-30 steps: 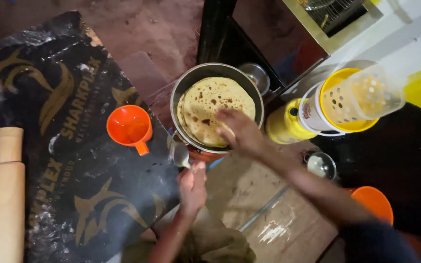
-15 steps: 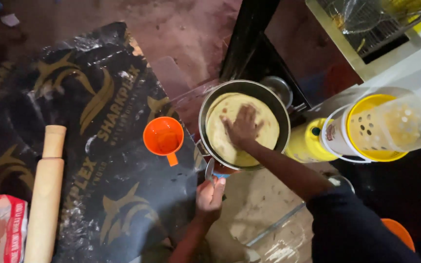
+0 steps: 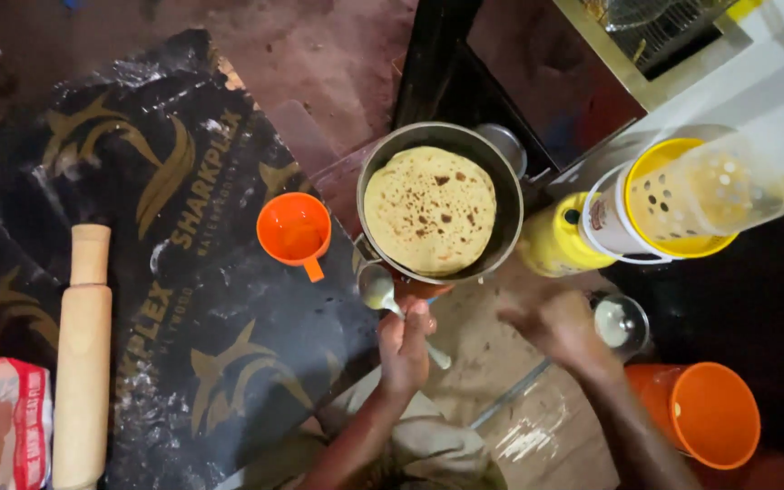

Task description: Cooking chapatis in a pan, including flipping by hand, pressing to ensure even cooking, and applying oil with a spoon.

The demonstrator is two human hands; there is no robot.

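A round browned flatbread [image 3: 429, 210] lies in a metal pan [image 3: 501, 177] in the middle of the view. My left hand [image 3: 405, 349] is just below the pan, shut on a metal spoon [image 3: 379, 289] whose bowl rests near the pan's rim. My right hand [image 3: 551, 324] is blurred, low and to the right of the pan, away from the flatbread, with its fingers apart and nothing in it.
An orange cup [image 3: 295, 233] sits left of the pan on a black printed sheet [image 3: 183, 272]. A wooden rolling pin [image 3: 83, 358] and a flour packet [image 3: 2, 422] lie far left. Right: a yellow bottle [image 3: 553, 240], a clear container [image 3: 691, 195], a small bowl [image 3: 621, 323], an orange bucket [image 3: 702, 413].
My right hand has lifted off the flatbread and pulled back down to the right. The flatbread now shows its browned side fully. The view has shifted slightly.
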